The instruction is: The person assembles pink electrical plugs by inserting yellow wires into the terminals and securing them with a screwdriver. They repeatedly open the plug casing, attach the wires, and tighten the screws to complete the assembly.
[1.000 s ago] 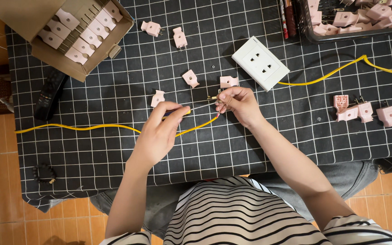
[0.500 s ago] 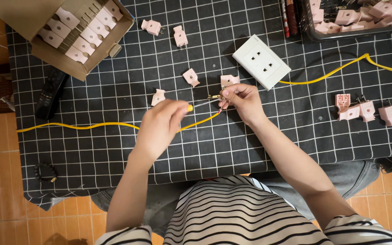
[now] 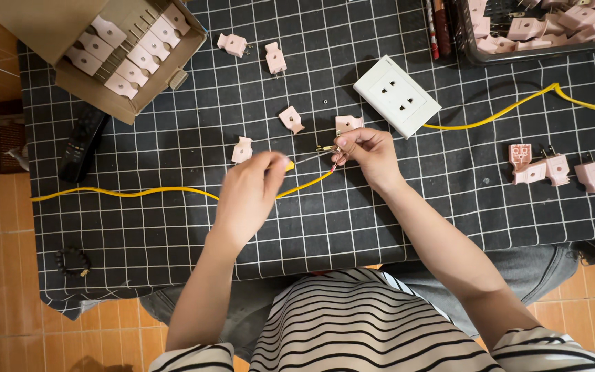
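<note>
My left hand [image 3: 251, 193] is closed around a small screwdriver with a yellow handle [image 3: 289, 165]; its thin shaft points right toward my right hand. My right hand [image 3: 366, 150] pinches the stripped end of a yellow cable [image 3: 132, 193] together with a small metal plug prong [image 3: 326, 147]. Both hands hover just above the black gridded cloth [image 3: 408, 207]. Pink plug halves [image 3: 291, 118] [image 3: 348, 124] [image 3: 242, 149] lie close around the hands.
A white wall socket plate [image 3: 397, 95] lies behind my right hand with a second yellow cable [image 3: 518, 107] running right. A cardboard box of pink plugs [image 3: 124, 52] sits back left, a dark basket of plugs [image 3: 538, 27] back right. More pink plugs [image 3: 556, 169] lie right.
My left hand has shifted slightly left and back with the screwdriver. My right hand stays in place, still pinching the cable end and prong.
</note>
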